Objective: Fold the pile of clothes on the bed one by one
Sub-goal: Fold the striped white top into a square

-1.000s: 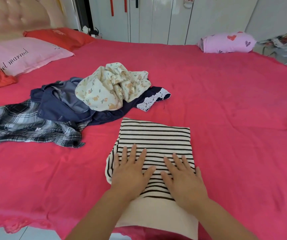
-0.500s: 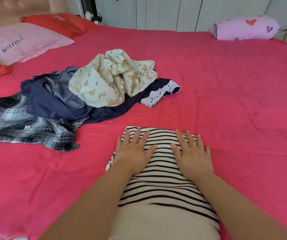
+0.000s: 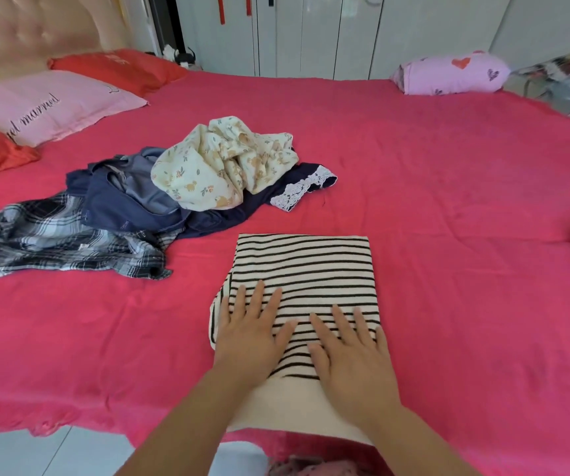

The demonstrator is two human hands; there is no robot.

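**Smoothing the striped top before its next fold**

I have both hands down on the striped top (image 3: 305, 269), which lies at the near edge of the bed (image 3: 448, 235), its plain cream end reaching that edge. My left hand (image 3: 249, 334) and right hand (image 3: 352, 352) lie side by side on its near half, palms flat and fingers straight and spread, gripping nothing.

I judge this to be the smoothing step on a garment already folded narrow. To do it well I would press lightly and sweep from the middle toward the far edge, so no crease gets trapped. I would also tuck in the cloth bulging out beside my left hand.

The unfolded pile waits further in, toward the left edge: a floral piece (image 3: 214, 170) on a navy garment (image 3: 122, 204), beside a plaid shirt (image 3: 53, 242).
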